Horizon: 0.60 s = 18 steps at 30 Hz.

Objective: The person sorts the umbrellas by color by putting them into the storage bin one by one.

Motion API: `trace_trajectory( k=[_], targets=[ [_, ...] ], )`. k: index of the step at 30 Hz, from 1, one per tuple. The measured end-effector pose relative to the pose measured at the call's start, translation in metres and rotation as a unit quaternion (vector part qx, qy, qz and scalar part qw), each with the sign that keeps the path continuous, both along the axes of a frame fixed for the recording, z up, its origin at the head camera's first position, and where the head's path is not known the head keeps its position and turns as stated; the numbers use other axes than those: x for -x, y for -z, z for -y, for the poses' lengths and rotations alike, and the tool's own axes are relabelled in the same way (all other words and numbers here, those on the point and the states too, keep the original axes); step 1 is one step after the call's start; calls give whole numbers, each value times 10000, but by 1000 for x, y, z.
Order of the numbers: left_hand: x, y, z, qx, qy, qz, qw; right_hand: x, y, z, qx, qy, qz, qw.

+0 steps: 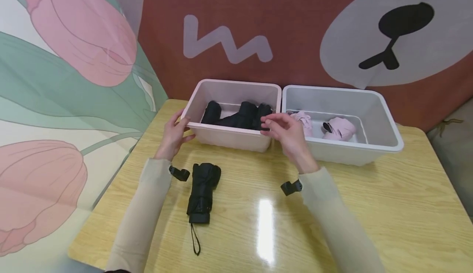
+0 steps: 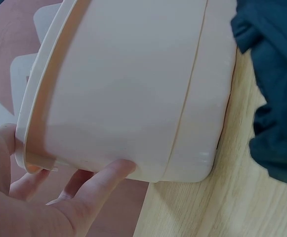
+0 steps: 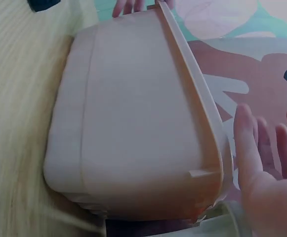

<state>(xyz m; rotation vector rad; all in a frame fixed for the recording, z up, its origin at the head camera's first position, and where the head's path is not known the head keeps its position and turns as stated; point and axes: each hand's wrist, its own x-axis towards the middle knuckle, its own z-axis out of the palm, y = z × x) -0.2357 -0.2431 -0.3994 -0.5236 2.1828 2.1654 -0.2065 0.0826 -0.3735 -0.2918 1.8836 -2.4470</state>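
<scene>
My left hand (image 1: 173,135) holds the front left corner of a pale pink-white bin (image 1: 229,135), its thumb at the rim and fingers against the side wall. Several black folded bundles (image 1: 246,115), which look like compact umbrellas, lie inside that bin. Over its front right corner is my right hand (image 1: 286,135), with fingers loosely bent and nothing held. The right wrist view has the right hand's fingers (image 3: 247,143) apart from the bin's rim. On the table in front of the bin lies a black folded umbrella (image 1: 203,191) with a wrist loop.
A second, greyish white bin (image 1: 351,152) stands close on the right, holding pink cloth-like bundles (image 1: 340,129). Both bins are on a wooden table (image 1: 236,232), against a printed cloth backdrop (image 1: 236,2).
</scene>
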Motion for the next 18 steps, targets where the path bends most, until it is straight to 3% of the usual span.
trace_trajectory(
  k=[4,7,13,18],
  targets=[
    [0,-1,0,-7,-9,-14,10000,-8,3,1,-532,-149,-9,9985],
    [-1,-2,-1,23,-15,1,10000,-15,4,6,-1038,-270,-270,9939],
    [-1,-3,-1,35,4,-6,10000,-31,3,20,-1962,-520,-894,9751],
    [0,-2,-1,-9,19,-12,10000,-44,3,33,-2408,-726,-1062,9620]
  ],
)
